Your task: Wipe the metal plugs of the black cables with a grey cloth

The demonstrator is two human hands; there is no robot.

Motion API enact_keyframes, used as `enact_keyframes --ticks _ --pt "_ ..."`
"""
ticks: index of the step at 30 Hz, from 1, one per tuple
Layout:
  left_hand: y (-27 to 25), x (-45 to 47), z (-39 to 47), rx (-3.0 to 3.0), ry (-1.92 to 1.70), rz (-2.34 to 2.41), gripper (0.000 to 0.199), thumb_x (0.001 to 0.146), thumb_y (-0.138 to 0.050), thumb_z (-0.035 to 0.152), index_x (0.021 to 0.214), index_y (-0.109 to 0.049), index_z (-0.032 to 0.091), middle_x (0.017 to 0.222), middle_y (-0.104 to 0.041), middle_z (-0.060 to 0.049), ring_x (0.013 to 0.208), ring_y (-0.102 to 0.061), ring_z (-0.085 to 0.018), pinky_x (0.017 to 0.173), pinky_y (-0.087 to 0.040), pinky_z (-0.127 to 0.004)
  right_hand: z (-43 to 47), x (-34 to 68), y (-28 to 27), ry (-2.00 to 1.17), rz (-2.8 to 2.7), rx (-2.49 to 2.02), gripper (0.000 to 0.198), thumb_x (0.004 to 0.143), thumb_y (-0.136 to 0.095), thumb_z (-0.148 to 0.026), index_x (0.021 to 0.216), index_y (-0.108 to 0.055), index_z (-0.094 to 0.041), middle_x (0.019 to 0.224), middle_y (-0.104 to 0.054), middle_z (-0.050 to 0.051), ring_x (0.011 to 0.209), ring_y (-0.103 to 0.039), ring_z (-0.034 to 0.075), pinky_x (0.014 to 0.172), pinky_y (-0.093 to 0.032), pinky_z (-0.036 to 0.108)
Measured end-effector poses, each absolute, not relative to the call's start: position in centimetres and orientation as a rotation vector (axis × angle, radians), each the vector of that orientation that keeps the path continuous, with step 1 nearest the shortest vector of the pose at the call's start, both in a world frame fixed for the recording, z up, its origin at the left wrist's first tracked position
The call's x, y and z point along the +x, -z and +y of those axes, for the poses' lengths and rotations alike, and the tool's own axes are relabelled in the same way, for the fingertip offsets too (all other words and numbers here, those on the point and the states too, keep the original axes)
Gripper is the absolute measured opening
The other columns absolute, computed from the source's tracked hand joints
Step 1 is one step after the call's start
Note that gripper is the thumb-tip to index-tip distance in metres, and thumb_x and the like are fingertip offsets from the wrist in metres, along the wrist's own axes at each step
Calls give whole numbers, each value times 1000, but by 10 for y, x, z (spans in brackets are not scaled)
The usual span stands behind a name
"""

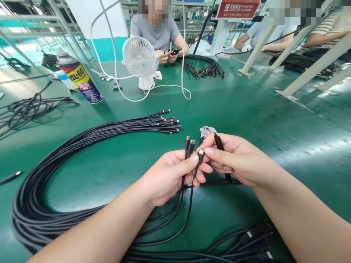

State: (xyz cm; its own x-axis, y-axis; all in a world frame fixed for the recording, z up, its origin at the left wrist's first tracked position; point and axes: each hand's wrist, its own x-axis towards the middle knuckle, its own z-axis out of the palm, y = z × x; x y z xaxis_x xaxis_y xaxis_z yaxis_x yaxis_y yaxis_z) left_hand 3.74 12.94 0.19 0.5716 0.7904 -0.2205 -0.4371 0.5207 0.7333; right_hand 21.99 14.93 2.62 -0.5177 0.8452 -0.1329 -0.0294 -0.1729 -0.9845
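My left hand [170, 168] is closed around several black USB cables, their small metal-tipped plugs [191, 147] standing up out of the fist. Between its thumb and fingers one cable's plug [201, 155] leans toward the right. My right hand [241, 155] touches that plug with its thumb and fingertips. A slim black tool [219, 142] is also gripped in the right hand, running down through the palm; its exact kind I cannot make out. A large looped bundle of black cables [68, 144] curves across the table at left, with its plugs gathered near the middle.
A crumpled pale cloth [207, 131] lies just beyond my right hand. Further back stand a white fan [140, 58] with a trailing white cord and a tilted spray can [82, 80]. More cables [236, 243] lie at the front. Across the green table [246, 106], another person handles cables.
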Motion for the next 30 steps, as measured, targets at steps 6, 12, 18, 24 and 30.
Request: enact_keyframes --ticks 6,12,18,24,30 --pt "-1 38 130 651 -778 606 27 75 -83 35 79 -74 10 70 -67 -3 57 -58 -6 54 -45 -16 150 218 -26 -1730 -1452 -1048 30 84 -71 -43 83 -59 -15 57 -52 -4 44 -31 3 39 -20 17" --pt "-3 39 131 631 -847 698 33 60 -91 24 76 -65 13 65 -63 3 55 -56 -6 52 -44 -18 150 215 -24 -1678 -1434 -1080 28 83 -71 -42 82 -60 -16 52 -41 -8 43 -28 4 40 -21 18" --pt "-3 42 130 684 -941 740 34 57 -90 15 72 -60 15 60 -60 6 56 -54 -6 55 -42 -18 150 216 -23 -1674 -1450 -1112 26 83 -71 -41 83 -60 -17 51 -39 -8 43 -27 5 40 -20 19" --pt "-3 43 130 673 -973 763 35 55 -90 13 75 -62 15 67 -61 7 62 -56 -5 65 -44 -20 149 214 -23 -1626 -1500 -1132 29 84 -70 -44 82 -61 -17 54 -40 -8 44 -27 4 40 -19 20" --pt "0 42 130 666 -908 738 36 60 -90 19 80 -62 14 67 -64 4 61 -61 -7 64 -47 -20 148 213 -26 -1526 -1557 -1115 28 80 -75 -40 73 -58 -18 56 -47 -6 44 -28 4 40 -20 21"
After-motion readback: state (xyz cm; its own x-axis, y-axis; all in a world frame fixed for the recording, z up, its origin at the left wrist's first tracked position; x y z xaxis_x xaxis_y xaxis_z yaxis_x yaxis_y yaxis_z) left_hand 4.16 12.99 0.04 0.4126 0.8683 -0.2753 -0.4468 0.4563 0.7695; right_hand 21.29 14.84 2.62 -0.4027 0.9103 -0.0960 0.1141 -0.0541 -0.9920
